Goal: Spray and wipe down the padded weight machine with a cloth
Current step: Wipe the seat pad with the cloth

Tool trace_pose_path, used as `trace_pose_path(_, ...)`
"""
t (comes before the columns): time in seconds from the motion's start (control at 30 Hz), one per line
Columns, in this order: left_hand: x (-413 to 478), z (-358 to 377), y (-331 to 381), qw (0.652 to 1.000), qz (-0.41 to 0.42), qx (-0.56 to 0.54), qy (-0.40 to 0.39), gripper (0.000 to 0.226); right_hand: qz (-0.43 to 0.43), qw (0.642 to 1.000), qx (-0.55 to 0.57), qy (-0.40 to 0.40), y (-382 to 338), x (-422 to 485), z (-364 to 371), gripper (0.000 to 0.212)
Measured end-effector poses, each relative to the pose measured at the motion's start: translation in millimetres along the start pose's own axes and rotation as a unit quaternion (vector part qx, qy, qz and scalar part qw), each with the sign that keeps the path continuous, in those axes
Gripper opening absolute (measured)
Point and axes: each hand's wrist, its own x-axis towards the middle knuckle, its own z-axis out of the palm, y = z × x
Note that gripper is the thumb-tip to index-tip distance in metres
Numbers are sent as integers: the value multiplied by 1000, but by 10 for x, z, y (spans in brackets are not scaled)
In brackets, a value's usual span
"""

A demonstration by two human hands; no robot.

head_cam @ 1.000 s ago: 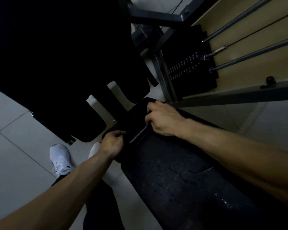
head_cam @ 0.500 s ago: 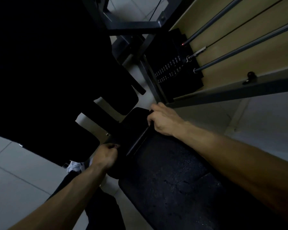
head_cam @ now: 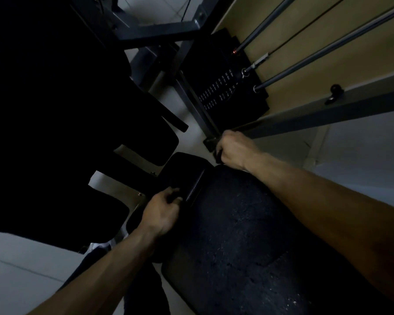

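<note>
Right hand has shifted from the pad seam to the far corner of the large pad, beside the grey frame bar; fingers curled, what they hold too dark to tell. Left hand is now at the seam, fingers curled against the small pad; grip unclear. Weight stack beyond.

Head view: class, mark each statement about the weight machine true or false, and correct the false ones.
1. The right hand is at the far end of the large pad, near the grey frame beam. True.
2. The left hand holds a spray bottle. False: no bottle shows; its fingers lie at the seam by the small pad.
3. The weight stack stands beside the beige wall. True.
4. The large pad is white. False: it is black and speckled.
</note>
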Motion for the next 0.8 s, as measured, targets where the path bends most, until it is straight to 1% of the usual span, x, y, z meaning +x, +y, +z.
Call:
trace_pose_path(0.03,11,0,5,1000,-6,-3,12,33,12,999,43,-5,53,18,-33,26)
trace_pose_path(0.1,42,29,37,998,-30,-34,42,28,-1,990,139,-17,-7,-51,-84,31)
trace_pose_path(0.13,52,53,59,996,-44,-52,58,26,-13,986,161,-38,-86,-96,-88,34)
trace_pose_path(0.2,62,114,126,994,-56,-58,72,24,-39,986,142,-75,-154,-126,-9,33)
trace_pose_path(0.23,59,129,147,994,-61,-55,70,25,-34,988,129,-77,-131,-70,30,28)
trace_pose_path(0.3,92,129,188,993,-63,-62,73,27,27,995,65,-76,-19,93,20,15)
trace_pose_path(0.33,119,109,213,993,-59,-62,75,28,64,994,56,-72,54,171,-14,18)
trace_pose_path(0.37,155,94,234,995,-54,-56,70,31,89,990,75,-74,123,211,-62,26)
trace_pose_path(0.4,191,83,263,996,-50,-48,60,34,96,984,131,-79,156,229,-115,33)
trace_pose_path(0.47,278,71,314,996,-60,-52,32,48,90,967,223,-85,124,214,-193,35)
trace_pose_path(0.5,326,73,323,995,-70,-65,18,59,79,961,243,-107,63,162,-212,34)
trace_pose_path(0.53,383,81,325,994,-81,-79,8,74,68,958,235,-150,0,140,-198,36)
trace_pose_path(0.57,440,89,319,993,-91,-79,-6,88,68,952,224,-197,-58,126,-157,44)
trace_pose_path(0.6,498,90,303,993,-98,-64,-24,95,74,946,216,-229,-109,164,-86,53)
trace_pose_path(0.67,521,97,254,994,-92,-19,-58,91,83,943,204,-249,-169,227,12,60)
trace_pose_path(0.73,542,73,149,994,-78,1,-76,89,87,944,205,-244,-223,422,136,60)
trace_pose_path(0.8,563,66,60,994,-60,1,-86,92,103,942,196,-251,-285,624,239,58)
